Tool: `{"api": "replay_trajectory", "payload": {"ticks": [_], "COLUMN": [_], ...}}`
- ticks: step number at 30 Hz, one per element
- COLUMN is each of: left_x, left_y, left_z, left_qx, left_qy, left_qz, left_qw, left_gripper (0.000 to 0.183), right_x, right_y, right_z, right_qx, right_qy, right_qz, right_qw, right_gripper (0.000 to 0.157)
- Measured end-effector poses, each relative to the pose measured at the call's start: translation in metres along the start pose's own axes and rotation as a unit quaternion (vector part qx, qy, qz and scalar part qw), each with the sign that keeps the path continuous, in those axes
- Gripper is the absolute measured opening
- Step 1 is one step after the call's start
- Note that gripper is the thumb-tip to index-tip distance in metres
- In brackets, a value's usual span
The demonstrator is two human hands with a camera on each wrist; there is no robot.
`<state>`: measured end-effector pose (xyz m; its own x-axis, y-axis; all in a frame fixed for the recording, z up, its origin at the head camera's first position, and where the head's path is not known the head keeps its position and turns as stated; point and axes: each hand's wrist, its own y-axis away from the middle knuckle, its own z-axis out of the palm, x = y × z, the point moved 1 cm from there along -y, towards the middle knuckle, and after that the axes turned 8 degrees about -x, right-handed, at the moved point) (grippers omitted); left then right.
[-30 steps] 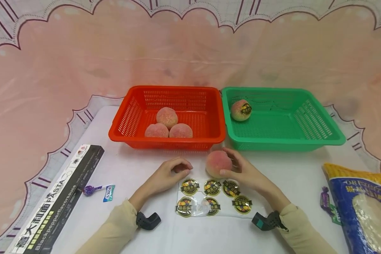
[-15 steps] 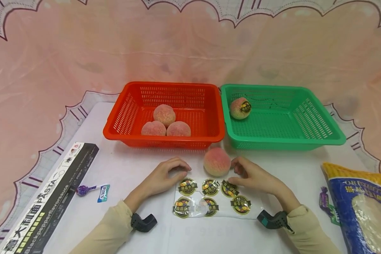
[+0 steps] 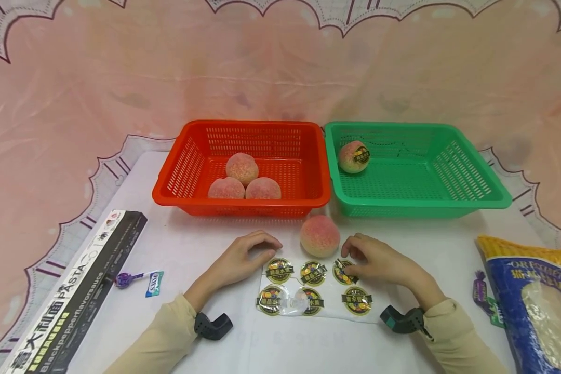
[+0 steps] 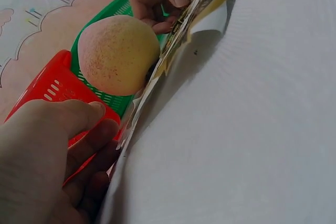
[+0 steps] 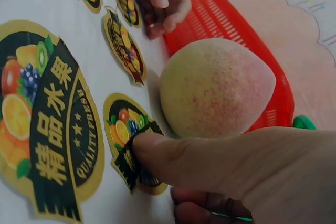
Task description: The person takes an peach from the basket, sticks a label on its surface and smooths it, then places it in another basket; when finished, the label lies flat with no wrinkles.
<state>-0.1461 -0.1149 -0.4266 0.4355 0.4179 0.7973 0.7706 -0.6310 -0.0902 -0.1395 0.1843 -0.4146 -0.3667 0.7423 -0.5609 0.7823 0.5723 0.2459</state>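
Observation:
A peach (image 3: 320,236) sits in front of the baskets, behind a clear sheet of round fruit stickers (image 3: 287,283). Left of the peach, my left hand (image 3: 243,259) rests at the sheet's corner with loosely bent fingers, holding nothing. My right hand (image 3: 383,262) is just right of the peach and apart from it. Its thumb (image 5: 173,153) lies on the upper-right sticker (image 5: 126,121) and covers part of it. The other fingers bend in beside the sheet; no grip on the sticker shows. In the left wrist view the peach (image 4: 118,56) stands between both hands.
A red basket (image 3: 243,203) holds three peaches. Beside it, a green basket (image 3: 425,203) holds one stickered peach (image 3: 354,157). A pasta box (image 3: 81,291) and lollipop (image 3: 123,280) lie left. A blue-yellow bag (image 3: 537,301) and purple-wrapped candy (image 3: 480,291) lie right.
My right hand has let go of the peach and drawn back right, its thumb coming onto the upper-right sticker. The peach stands by itself. My left hand has hardly moved.

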Motion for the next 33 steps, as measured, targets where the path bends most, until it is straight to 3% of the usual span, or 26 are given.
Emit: {"api": "replay_trajectory", "payload": {"ticks": [8, 15, 20, 26, 33], "left_x": [-0.021, -0.019, -0.018, -0.021, -0.02], "left_y": [-0.004, -0.003, -0.003, -0.002, -0.002], "left_z": [0.005, 0.004, 0.006, 0.007, 0.006], "left_qx": [-0.001, -0.033, -0.036, -0.038, -0.032], "left_qy": [-0.002, -0.078, -0.1, -0.097, -0.007], "left_qz": [0.006, 0.046, 0.053, 0.05, 0.038], "left_qw": [1.0, 0.9953, 0.9929, 0.9933, 0.9987], "left_gripper": [0.02, 0.021, 0.019, 0.016, 0.014], "right_x": [0.006, 0.01, 0.009, 0.01, 0.007], "right_y": [0.001, 0.005, 0.01, 0.014, 0.011], "right_z": [-0.003, -0.01, -0.019, -0.025, -0.026], "right_qx": [0.005, 0.007, 0.002, 0.009, 0.03], "right_qy": [-0.02, -0.079, -0.102, -0.14, -0.184], "right_qz": [-0.012, -0.04, -0.063, -0.086, -0.09], "right_qw": [1.0, 0.996, 0.993, 0.986, 0.978], "right_gripper": [0.018, 0.02, 0.029, 0.013, 0.007]}}
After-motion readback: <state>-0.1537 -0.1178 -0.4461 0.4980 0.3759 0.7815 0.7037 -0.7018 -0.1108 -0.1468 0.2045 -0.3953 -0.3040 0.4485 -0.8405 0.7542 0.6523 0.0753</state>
